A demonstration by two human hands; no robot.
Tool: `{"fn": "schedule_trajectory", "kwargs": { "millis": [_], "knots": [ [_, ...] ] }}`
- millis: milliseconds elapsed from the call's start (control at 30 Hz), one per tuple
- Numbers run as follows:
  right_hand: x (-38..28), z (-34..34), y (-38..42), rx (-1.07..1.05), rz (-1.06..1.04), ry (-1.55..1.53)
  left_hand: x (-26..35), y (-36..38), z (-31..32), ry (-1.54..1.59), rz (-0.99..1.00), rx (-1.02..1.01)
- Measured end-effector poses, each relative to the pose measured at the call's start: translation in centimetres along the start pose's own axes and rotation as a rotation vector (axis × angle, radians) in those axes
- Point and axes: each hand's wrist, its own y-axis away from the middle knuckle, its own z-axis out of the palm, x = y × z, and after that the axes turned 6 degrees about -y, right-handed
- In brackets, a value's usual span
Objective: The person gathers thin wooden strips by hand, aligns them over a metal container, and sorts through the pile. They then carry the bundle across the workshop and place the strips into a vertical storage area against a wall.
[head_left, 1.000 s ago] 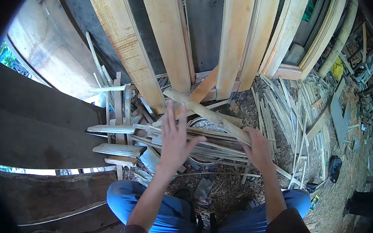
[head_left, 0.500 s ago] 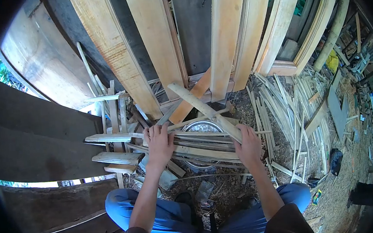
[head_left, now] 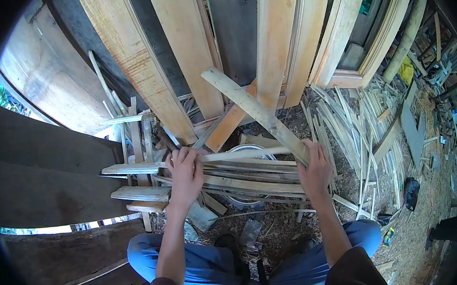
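Note:
My left hand [head_left: 184, 173] is closed over the left end of a bundle of thin wood strips [head_left: 246, 170] that lies across a round metal basin [head_left: 246, 154]. My right hand [head_left: 315, 169] grips the lower end of a thicker weathered batten [head_left: 255, 111], which slants up and to the left above the pile. The strips run roughly level between my two hands. My knees in blue trousers [head_left: 205, 260] show below.
Wide planks [head_left: 190, 50] lean upright against the dark wall [head_left: 242, 35] ahead. More loose strips [head_left: 350, 134] are heaped on the ground to the right. Short boards [head_left: 142, 193] stick out at the left beside a dark wall panel [head_left: 45, 171]. Sawdust and scraps cover the ground.
My left hand has come down from open in the air onto the strips and closed on them. My right hand has lifted the batten so that its far end stands higher.

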Motion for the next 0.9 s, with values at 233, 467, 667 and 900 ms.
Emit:
{"fn": "schedule_trajectory", "kwargs": {
  "millis": [233,467,667,900],
  "knots": [
    [0.8,0.5,1.8,-0.127,-0.016,-0.085,-0.3,0.9,3.1,-0.05,0.081,-0.096],
    [0.6,-0.9,2.3,-0.172,-0.059,-0.078,0.8,0.1,0.8,-0.028,-0.07,-0.178],
    [0.2,-0.7,3.4,-0.223,-0.025,-0.099,-0.7,1.4,4.0,-0.275,-0.107,-0.155],
    [0.3,0.4,4.1,-0.323,-0.099,-0.037,1.7,1.5,3.6,-0.297,-0.039,0.173]
  ]
}}
